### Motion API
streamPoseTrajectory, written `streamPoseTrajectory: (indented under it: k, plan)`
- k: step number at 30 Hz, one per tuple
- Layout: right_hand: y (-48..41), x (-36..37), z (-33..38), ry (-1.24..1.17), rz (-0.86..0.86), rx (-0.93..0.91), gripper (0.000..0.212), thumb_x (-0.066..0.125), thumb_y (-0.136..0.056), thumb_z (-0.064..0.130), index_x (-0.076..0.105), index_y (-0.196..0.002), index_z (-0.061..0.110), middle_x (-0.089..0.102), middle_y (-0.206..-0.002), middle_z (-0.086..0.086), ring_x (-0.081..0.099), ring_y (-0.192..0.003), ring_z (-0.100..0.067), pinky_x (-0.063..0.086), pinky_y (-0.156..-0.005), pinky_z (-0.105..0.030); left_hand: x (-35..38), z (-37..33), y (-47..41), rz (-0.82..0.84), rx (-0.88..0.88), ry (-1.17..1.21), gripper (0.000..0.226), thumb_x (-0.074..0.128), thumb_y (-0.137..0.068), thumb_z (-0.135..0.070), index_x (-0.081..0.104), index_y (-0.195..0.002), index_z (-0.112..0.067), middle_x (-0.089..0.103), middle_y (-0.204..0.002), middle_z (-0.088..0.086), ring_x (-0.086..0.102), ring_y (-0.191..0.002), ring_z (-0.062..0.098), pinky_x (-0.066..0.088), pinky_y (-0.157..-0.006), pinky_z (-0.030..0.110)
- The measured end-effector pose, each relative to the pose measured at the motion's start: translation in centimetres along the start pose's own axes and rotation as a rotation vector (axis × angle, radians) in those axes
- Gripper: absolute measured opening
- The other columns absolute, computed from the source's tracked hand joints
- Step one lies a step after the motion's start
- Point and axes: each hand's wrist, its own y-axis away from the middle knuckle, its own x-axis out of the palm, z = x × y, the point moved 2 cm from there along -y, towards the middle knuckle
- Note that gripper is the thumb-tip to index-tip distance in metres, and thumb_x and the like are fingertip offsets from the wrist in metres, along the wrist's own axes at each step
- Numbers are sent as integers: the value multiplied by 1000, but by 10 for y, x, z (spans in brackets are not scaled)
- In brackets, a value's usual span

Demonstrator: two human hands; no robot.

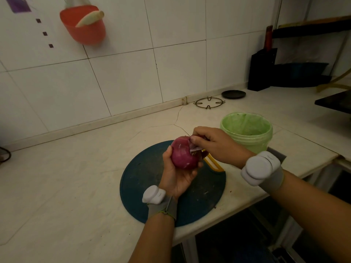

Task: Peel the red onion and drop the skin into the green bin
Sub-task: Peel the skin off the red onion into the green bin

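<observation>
A red onion [183, 155] is held above the round dark blue cutting board [146, 179]. My left hand [175, 172] cups it from below, fingers curled round its sides. My right hand [214, 144] comes in from the right and pinches a flap of skin [195, 148] at the onion's upper right. The green bin [247, 130] stands open on the counter just behind and right of my right hand. Its inside looks mostly bare.
A yellow-handled tool [214, 165] lies on the board's right edge under my right hand. Farther back sit a wire trivet [209, 102], a dark lid [233, 94] and a black knife block [262, 70]. A red basket [83, 25] hangs on the tiled wall. The counter's edge [247, 202] runs close at right.
</observation>
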Motion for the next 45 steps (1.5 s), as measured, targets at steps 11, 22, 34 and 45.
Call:
streamPoseTrajectory:
  k: [11,22,34,45]
  plan:
    - [-1,-10,-8,-231,-22,77,29,40,-99,20,62,-80,15,52,-64,11,48,-58,-3,41,-59,-22,-4,-3,5,183,7,162,68,76,-65,-53,68,-113,-7,62,-108,23,62,-69,20,50,-45,17]
    - [3,-102,-42,781,-391,383,44,38,-95,29,66,-71,4,60,-77,-14,48,-63,-25,32,-59,-30,-2,0,-2,-9,18,-1,96,93,-36,-45,57,-117,-9,59,-110,18,61,-84,26,55,-58,26]
    - [20,-73,-6,326,-53,-33,46,71,-74,39,59,-118,32,55,-117,12,49,-101,0,42,-87,-18,3,2,1,72,-55,-70,93,90,-47,-47,53,-126,-14,61,-121,22,64,-84,25,56,-63,26]
    - [16,-22,-2,-386,20,-30,47,76,-71,10,62,-115,21,64,-114,4,61,-107,-10,49,-92,-23,1,6,4,216,-193,-46,78,79,-61,-58,63,-124,-14,54,-127,29,66,-85,28,58,-65,27]
